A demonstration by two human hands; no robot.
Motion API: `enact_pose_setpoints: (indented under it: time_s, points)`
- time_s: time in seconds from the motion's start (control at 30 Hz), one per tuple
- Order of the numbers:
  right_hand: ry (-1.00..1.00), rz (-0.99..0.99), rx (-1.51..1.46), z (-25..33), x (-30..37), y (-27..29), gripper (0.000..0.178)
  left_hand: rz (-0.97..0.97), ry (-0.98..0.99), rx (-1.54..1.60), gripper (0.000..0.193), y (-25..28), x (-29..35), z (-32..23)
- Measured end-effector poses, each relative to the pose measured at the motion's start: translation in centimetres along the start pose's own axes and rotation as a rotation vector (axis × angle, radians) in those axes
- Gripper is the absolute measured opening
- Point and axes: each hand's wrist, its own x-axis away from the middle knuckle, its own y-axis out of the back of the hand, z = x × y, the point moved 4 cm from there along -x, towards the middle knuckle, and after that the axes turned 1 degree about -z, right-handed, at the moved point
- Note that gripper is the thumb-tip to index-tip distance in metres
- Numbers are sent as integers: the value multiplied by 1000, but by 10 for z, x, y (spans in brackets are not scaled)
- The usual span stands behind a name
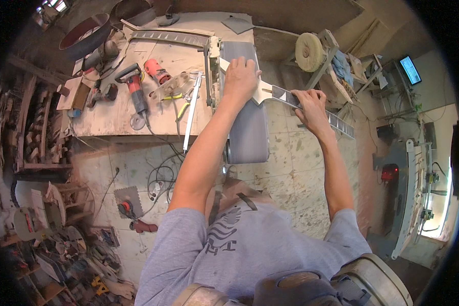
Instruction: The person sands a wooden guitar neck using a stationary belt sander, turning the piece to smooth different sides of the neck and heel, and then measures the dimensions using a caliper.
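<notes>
A guitar neck (341, 125) with a dark, fret-lined fingerboard lies slantwise across the grey belt of a belt sander (248, 132). Its pale wooden wide end (263, 93) rests over the belt. My left hand (241, 79) presses on that end, fingers bent over it; the wood under the palm is hidden. Farther right, my right hand (312, 108) grips the neck along the fingerboard, with the far tip sticking out beyond the fingers. Beyond the sander's left side lies a second similar neck (168, 36) at the back of the bench.
On the wooden bench (153, 122) lie an angle grinder (134, 89), a red power tool (157, 70), a cordless drill (105, 95), yellow-handled pliers (182, 111) and a white straightedge (192, 113). Cables (163, 176) trail over the floor. A round buffing wheel (311, 52) stands right.
</notes>
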Motion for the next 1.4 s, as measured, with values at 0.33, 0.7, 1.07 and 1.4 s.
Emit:
enact_pose_setpoints:
  time_s: [0.33, 0.7, 1.07, 1.4]
  points:
    - [-19, -5, -3, -11, 15, 7, 59, 21, -44, 43, 29, -13, -2, -13]
    - [-1, 16, -3, -5, 10, 2, 59, -19, -16, 13, 30, -1, 6, -10]
    - [-8, 30, -4, 1, -1, 0, 62, -14, -14, 28, 30, 14, 4, -5]
    - [13, 52, -3, 6, 3, 0, 65, 4, 10, 28, 35, 2, 4, -1]
